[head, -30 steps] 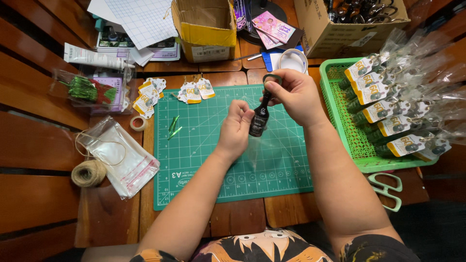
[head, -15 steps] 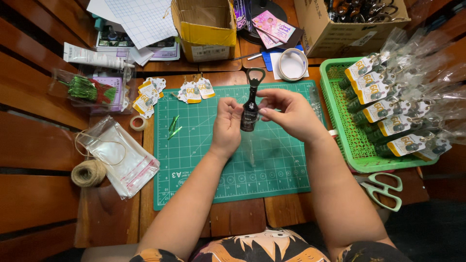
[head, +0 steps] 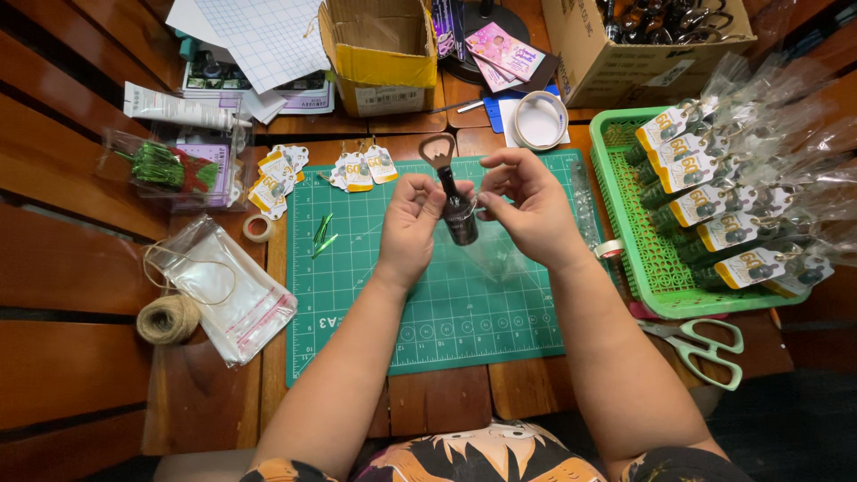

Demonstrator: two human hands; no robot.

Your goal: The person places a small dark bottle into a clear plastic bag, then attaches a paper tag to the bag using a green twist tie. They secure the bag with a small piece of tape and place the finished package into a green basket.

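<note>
Both hands pinched on dark bottle-shaped metal opener (head: 453,201), left hand (head: 412,219) and right hand (head: 527,210) either side, above green gridded cutting mat (head: 375,295).

Left hand (head: 412,219) and right hand (head: 528,207) are pinching a dark bottle-shaped metal opener (head: 453,203) upright between them, over the green cutting mat (head: 428,308).

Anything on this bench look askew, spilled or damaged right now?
Nothing looks spilled or broken. The left hand and right hand hold a dark bottle-shaped opener over the green cutting mat. Only untidy bit: paper tags scattered loosely at the mat's top-left corner.
</note>
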